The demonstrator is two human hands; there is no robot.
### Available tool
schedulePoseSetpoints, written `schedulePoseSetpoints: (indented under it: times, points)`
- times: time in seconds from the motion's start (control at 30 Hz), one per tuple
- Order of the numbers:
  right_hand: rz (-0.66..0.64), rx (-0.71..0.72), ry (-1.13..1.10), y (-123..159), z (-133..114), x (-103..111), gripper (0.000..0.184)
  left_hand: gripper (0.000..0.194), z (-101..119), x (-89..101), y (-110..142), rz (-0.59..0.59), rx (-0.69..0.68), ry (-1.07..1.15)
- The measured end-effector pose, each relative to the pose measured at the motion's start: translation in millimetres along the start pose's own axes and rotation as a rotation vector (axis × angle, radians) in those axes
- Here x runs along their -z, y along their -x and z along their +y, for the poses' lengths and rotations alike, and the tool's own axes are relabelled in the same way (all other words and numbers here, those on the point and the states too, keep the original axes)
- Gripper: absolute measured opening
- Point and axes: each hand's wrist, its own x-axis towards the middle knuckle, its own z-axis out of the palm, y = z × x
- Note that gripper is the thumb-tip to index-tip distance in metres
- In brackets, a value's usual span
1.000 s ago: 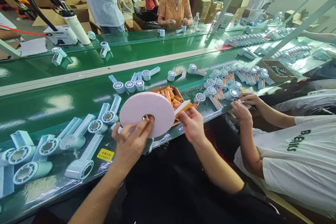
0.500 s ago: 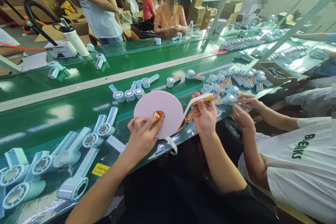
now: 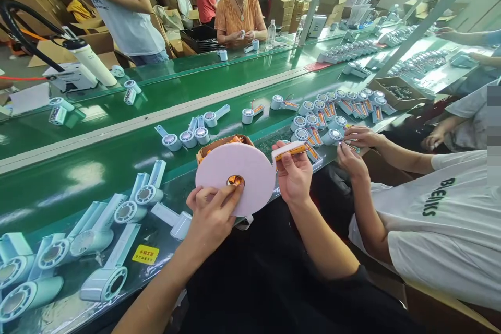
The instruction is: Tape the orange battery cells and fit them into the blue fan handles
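My left hand (image 3: 211,214) grips a large pale pink roll of tape (image 3: 235,169) by its lower edge, thumb near the centre hole, holding it flat above the bench edge. My right hand (image 3: 293,172) pinches an orange cylindrical battery (image 3: 291,150) with a strip of white tape lying along its top, just right of the roll. Behind the roll a cardboard box of orange batteries (image 3: 223,142) shows partly.
Pale blue handheld fan bodies (image 3: 105,282) lie along the green conveyor belt (image 3: 78,167), with more (image 3: 324,115) near a co-worker's hands (image 3: 352,148) at my right. Other people stand or sit across the belt. A cardboard box (image 3: 395,91) sits far right.
The tape strip stretched between roll and battery half a second ago now lies on the battery. My right hand has come back close to the roll; the view shifted slightly.
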Motion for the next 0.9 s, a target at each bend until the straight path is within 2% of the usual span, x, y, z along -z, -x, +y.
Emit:
schedulePoseSetpoints:
  times: [0.13, 0.23, 0.37, 0.47, 0.53, 0.6, 0.63, 0.7, 0.77, 0.83, 0.9]
  points:
    - [0.008, 0.045, -0.002, -7, -13, 5, 0.046, 0.069, -6, 5.6, 5, 0.022, 0.031, -0.020]
    - [-0.066, -0.020, 0.031, 12, -11, 0, 0.049, 0.069, -5, 7.7, 4, -0.009, -0.005, -0.026]
    - [-0.081, -0.084, 0.063, 37, 2, -5, 0.049, 0.067, 2, 8.5, 9, -0.045, -0.013, -0.023]
    - [-0.081, -0.055, 0.106, 11, -6, -2, 0.046, 0.068, 10, 6.6, 24, -0.101, -0.064, -0.009]
    - [-0.009, 0.080, 0.106, -26, -21, 1, 0.039, 0.074, 10, 2.9, 32, -0.157, -0.162, 0.024]
    - [0.079, 0.217, 0.077, -59, -36, 1, 0.031, 0.081, -1, -1.9, 29, -0.194, -0.180, 0.034]
    - [0.068, 0.224, 0.073, -68, -40, 1, 0.031, 0.084, -13, -4.0, 22, -0.213, -0.137, 0.024]
    - [-0.035, 0.144, 0.080, -69, -42, 0, 0.042, 0.087, -44, -6.3, -3, -0.273, -0.011, 0.014]
    - [-0.134, 0.042, 0.094, -52, -35, 4, 0.056, 0.090, -80, -6.0, -40, -0.411, 0.019, 0.102]
    - [-0.149, -0.007, 0.113, -32, -28, 14, 0.062, 0.093, -111, -7.0, -81, -0.533, -0.005, 0.253]
    - [-0.128, -0.028, 0.140, -21, -23, 29, 0.062, 0.082, -130, -16.3, -127, -0.565, 0.048, 0.330]
